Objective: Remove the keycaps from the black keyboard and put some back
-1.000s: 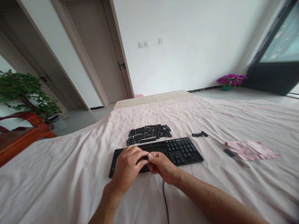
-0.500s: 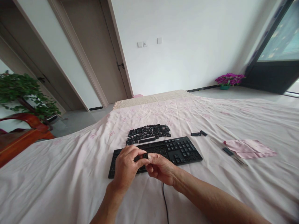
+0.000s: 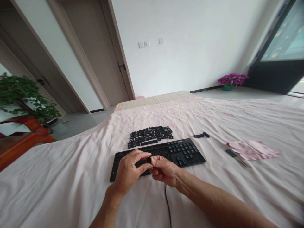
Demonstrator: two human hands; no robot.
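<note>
Between the fingertips of both hands is a small black keycap (image 3: pixel 149 160), partly hidden by the fingers. My left hand (image 3: pixel 130 167) pinches it between thumb and forefinger, and my right hand (image 3: pixel 163 169) grips it from the other side. Below them lies a black keyboard (image 3: pixel 190 153). Its right-hand keys are in place, while bare key sockets show over its left and middle part. Loose black keycaps (image 3: pixel 152 133) are laid out in rows just behind the keyboard. The keyboard's cable (image 3: pixel 167 202) runs toward me under my right wrist.
Several loose keycaps (image 3: pixel 205 134) lie right of the rows. Farther right are a pink cloth (image 3: pixel 256 150), a dark flat piece (image 3: pixel 231 153) and what looks like tweezers (image 3: pixel 242 162). Everything rests on a wrinkled pink sheet (image 3: pixel 71 177). A wooden chair arm (image 3: pixel 26 145) stands at the left.
The keycap has turned slightly between my fingers, and my left thumb and forefinger have shifted a little. The keyboard and loose keycaps stay where they were.
</note>
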